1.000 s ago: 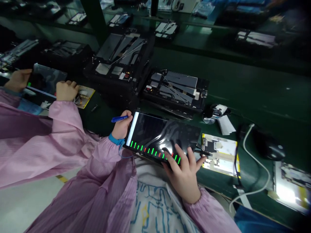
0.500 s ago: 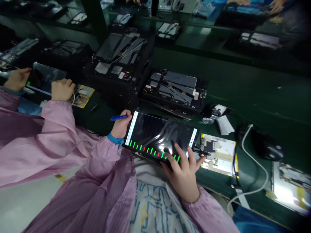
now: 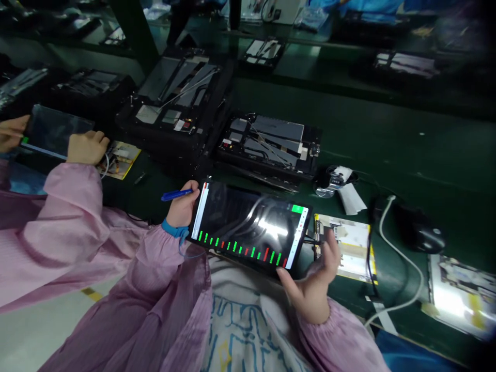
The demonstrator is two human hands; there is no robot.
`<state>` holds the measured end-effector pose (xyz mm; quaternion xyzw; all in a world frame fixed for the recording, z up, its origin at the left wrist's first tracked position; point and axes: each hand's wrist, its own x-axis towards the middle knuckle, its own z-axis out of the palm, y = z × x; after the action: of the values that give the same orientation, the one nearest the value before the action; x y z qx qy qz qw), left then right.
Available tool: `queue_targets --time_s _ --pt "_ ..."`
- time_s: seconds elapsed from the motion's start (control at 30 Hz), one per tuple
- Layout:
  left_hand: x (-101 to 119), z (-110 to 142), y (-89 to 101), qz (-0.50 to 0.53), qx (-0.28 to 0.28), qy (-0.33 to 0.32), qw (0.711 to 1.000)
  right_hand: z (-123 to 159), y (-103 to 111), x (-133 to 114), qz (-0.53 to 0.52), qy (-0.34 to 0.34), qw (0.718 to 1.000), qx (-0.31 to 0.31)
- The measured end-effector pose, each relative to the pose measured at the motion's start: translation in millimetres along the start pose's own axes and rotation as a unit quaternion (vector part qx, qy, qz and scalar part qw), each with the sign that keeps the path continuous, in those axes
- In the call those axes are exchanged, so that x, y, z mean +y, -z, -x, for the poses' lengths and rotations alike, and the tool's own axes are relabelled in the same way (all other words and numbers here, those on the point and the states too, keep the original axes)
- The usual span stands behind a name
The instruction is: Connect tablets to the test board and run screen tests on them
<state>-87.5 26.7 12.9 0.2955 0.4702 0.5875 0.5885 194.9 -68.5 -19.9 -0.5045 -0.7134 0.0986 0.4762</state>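
Note:
My left hand [image 3: 183, 206] is closed on the left edge of a tablet screen [image 3: 248, 219], with a blue pen [image 3: 176, 195] sticking out to the left between its fingers. A blue band circles that wrist. Lit and tilted, the screen shows green and red marks along its lower side, a white strip at each end and a green block at upper right. My right hand [image 3: 312, 284] is open at the lower right corner, thumb at the screen's edge and fingers raised apart from it. A dark cable runs from the screen's right side toward an opened, yellow-edged board [image 3: 349, 248].
Stacked tablet bodies [image 3: 267, 142] and a taller stack [image 3: 174, 93] stand behind. To the right lie a taped roll [image 3: 329, 181], a black mouse-shaped object [image 3: 420, 227], a white cable [image 3: 418, 279] and a metallic panel [image 3: 453, 289]. At left, a co-worker's hands [image 3: 88, 147] hold another screen [image 3: 58, 129].
My right hand has lifted its fingers off the screen and shifted right, thumb at the corner. A green block has appeared at the screen's upper right. My left hand keeps its hold.

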Motion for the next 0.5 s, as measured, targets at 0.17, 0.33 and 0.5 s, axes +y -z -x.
queue_targets --time_s 0.17,0.33,0.5 --pt "5 2 -0.5 0.016 -0.017 0.009 1.000 9 -7 12 -0.042 -0.034 0.999 -0.007" --pt "5 1 2.2 0.015 -0.040 -0.030 0.999 7 -11 15 -0.053 -0.004 0.998 0.022" --pt "4 -2 18.5 -0.011 -0.051 -0.022 0.998 2 -12 16 -0.071 0.016 0.996 0.050"
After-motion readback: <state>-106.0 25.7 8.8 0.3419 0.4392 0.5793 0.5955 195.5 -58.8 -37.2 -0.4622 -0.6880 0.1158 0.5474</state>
